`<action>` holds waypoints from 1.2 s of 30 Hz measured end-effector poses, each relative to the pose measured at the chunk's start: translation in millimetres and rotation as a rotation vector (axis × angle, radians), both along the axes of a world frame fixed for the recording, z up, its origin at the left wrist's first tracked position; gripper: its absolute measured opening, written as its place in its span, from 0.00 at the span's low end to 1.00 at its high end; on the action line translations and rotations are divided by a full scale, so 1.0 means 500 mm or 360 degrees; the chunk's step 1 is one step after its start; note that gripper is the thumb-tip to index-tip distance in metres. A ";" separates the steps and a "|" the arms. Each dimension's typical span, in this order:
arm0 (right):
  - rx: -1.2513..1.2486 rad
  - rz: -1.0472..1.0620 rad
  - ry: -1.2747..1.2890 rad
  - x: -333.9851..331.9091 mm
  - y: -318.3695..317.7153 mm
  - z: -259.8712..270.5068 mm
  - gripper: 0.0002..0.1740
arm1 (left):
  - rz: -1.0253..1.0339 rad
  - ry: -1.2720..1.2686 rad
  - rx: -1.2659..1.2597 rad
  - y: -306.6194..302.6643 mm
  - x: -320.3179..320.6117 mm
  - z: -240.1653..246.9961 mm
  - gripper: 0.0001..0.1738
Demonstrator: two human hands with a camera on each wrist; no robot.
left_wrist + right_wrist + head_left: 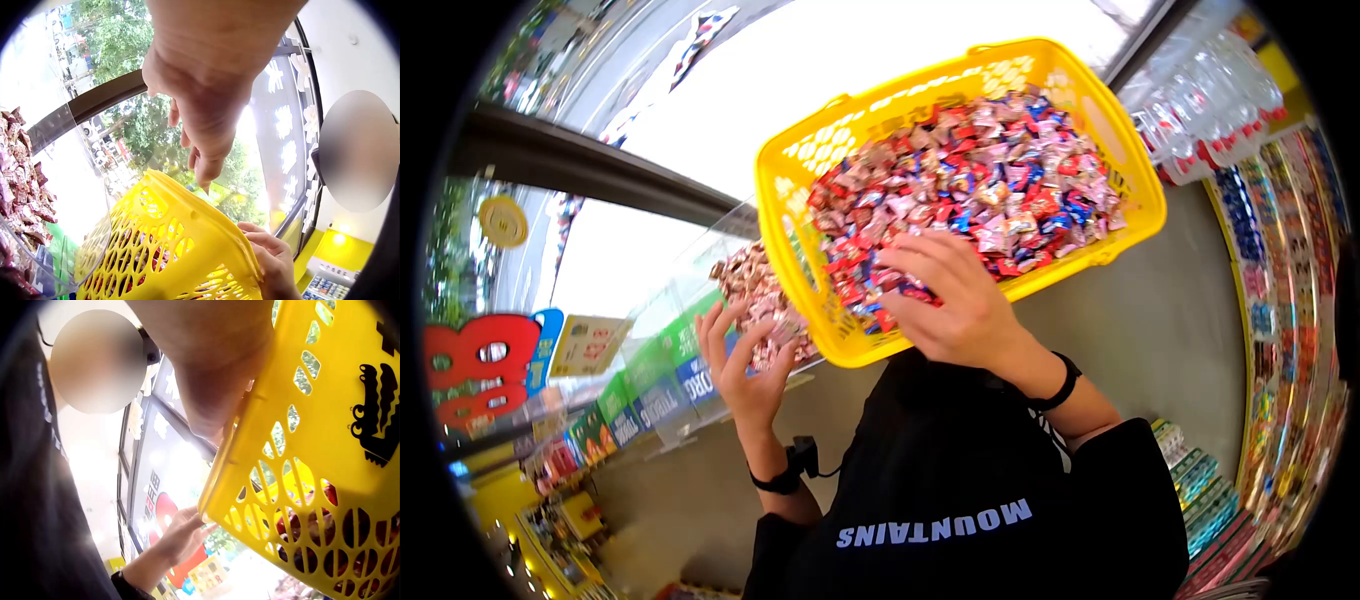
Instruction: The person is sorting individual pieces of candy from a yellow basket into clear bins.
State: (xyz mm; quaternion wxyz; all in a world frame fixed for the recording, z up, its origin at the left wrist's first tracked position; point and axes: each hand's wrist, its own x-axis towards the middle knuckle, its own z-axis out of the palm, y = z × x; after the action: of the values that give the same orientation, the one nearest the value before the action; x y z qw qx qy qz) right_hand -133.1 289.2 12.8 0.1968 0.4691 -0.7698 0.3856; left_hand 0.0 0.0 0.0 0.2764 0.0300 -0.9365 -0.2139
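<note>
The wrapped candies point(980, 190), in red, blue and pink wrappers, lie in a loose heap inside the yellow basket point(855, 348), spread across its bottom. The basket has perforated walls and, on one outer side, a black crocodile print point(382, 442). The right hand point(960, 305) extends over the near rim, fingers bent and apart above the candies; contact with them cannot be determined. The left hand point(745, 375) is positioned left of the basket, fingers spread, in front of a pile of pink-wrapped sweets point(750, 275). This pile sits behind a clear panel point(700, 260). Green and blue cartons point(697, 380) stand beside it. Further left are a price card point(590, 345) and a red sign point(480, 365). Clear bottles point(1215, 100) occupy the far right, beyond the basket; stocked shelves point(1280, 300) line the right side. The person wears a black shirt point(1000, 480), nearest the camera.
</note>
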 end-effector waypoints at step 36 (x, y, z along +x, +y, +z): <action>0.0094 -0.0095 -0.0046 0.010 -0.034 -0.008 0.13 | 0.0427 -0.0203 -0.0168 -0.085 0.006 -0.068 0.26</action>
State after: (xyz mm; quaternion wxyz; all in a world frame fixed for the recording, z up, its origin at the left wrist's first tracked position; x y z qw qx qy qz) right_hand -128.3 272.0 8.9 0.1833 0.4459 -0.7972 0.3634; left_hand 2.8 -42.4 -33.8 0.2437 0.1537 -0.9496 -0.1231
